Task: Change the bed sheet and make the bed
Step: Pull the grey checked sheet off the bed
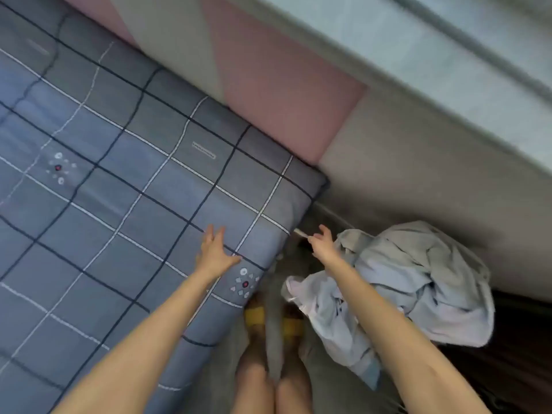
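One head-worn view only, aimed forward and steeply down from close above the near right edge of the grey-blue checked fabric bed sheet (pixel 119 174); frame is tilted, wide-angle, blurred.

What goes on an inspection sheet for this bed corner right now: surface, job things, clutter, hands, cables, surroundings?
Surface: blue-grey checked bed sheet lies mostly smooth, covering the mattress corner.
Job's things: crumpled pale grey fabric heap on the floor beside the bed.
Clutter: yellow slippers at the feet.
Hands: left hand flat on the sheet; right hand at a whitish strip off the corner, grip blurred.
Cables: nothing seen.
Surroundings: pink and grey padded wall panels; dark floor.
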Available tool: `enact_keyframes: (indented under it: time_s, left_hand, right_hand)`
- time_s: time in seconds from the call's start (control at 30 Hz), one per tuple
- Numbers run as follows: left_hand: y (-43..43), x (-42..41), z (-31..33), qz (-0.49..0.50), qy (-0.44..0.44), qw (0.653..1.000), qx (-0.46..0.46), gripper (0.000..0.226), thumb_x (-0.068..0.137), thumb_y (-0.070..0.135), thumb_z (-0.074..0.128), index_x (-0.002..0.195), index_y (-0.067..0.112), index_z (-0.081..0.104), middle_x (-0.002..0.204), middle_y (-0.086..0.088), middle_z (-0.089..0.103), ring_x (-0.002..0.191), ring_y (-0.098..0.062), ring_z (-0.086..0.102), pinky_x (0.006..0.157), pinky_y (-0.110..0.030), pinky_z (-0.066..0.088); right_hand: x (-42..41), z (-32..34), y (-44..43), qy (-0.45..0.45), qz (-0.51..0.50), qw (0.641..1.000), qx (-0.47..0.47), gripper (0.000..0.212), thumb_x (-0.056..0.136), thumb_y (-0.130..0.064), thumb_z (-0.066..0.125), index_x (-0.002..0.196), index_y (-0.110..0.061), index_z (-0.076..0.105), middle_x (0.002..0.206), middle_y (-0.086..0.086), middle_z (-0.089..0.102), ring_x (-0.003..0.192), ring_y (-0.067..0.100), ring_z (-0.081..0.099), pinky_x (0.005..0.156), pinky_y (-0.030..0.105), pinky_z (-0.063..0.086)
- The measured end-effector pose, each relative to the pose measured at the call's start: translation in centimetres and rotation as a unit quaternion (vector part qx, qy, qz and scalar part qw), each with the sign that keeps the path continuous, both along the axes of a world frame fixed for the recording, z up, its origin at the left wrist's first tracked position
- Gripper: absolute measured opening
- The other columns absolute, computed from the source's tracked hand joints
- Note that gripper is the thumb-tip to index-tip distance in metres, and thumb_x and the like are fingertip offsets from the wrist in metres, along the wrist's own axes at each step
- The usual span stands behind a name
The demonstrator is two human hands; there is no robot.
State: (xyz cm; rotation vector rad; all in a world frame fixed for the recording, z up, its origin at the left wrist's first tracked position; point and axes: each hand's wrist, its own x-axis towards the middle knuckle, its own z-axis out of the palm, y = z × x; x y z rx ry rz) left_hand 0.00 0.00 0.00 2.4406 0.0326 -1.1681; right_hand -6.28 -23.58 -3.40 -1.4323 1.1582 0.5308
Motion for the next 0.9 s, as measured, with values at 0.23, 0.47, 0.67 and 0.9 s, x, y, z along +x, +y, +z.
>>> enact_keyframes:
  time_s: [0.23, 0.47, 0.67, 0.9]
  left_hand:
    - [-3.1, 1.3, -13.5, -0.110, 0.094, 0.974, 0.174, 0.162, 0.050, 0.067, 0.080, 0.123, 0.011, -0.053, 0.124, -0.013, -0.061, 0.125, -0.032, -0.048, 0.106, -0.065, -0.012]
    - [-3.4, 1.3, -16.1, -0.114, 0.086, 0.967, 0.209, 0.166, 0.047, 0.065, 0.082, 0.109, 0.011, -0.062, 0.116, -0.014, -0.066, 0.112, -0.031, -0.056, 0.104, -0.064, -0.018]
    - [-3.1, 1.0, -16.0, -0.099, 0.082, 0.972, 0.199, 0.165, 0.048, 0.061, 0.084, 0.110, 0.013, -0.062, 0.115, -0.012, -0.067, 0.113, -0.030, -0.057, 0.106, -0.064, -0.018]
    - [-3.3, 1.2, -14.9, -0.104, 0.088, 0.971, 0.194, 0.164, 0.049, 0.060, 0.084, 0.108, 0.013, -0.061, 0.117, -0.013, -0.066, 0.115, -0.031, -0.055, 0.103, -0.062, -0.020]
  right_hand:
    - [5.3, -15.6, -7.6, 0.069, -0.069, 0.993, -0.063, 0.057, 0.099, -0.018, 0.044, 0.150, -0.008, 0.022, 0.149, 0.011, 0.035, 0.132, 0.028, 0.039, 0.106, 0.034, 0.037]
    - [11.7, -22.0, -10.8, -0.002, -0.008, 0.998, -0.070, 0.060, 0.097, -0.028, 0.051, 0.149, -0.015, 0.024, 0.139, -0.002, 0.045, 0.122, 0.019, 0.047, 0.100, 0.033, 0.042]
    - [11.3, -22.4, -8.3, -0.025, -0.088, 0.980, -0.179, 0.036, 0.101, -0.017, 0.039, 0.129, 0.003, 0.050, 0.133, 0.017, 0.055, 0.120, 0.030, 0.052, 0.085, 0.027, 0.039]
    - [4.6, -13.5, -5.3, -0.078, -0.192, 0.906, -0.369, 0.027, 0.099, -0.017, 0.043, 0.108, 0.005, 0.053, 0.105, 0.020, 0.063, 0.090, 0.026, 0.057, 0.070, 0.024, 0.034]
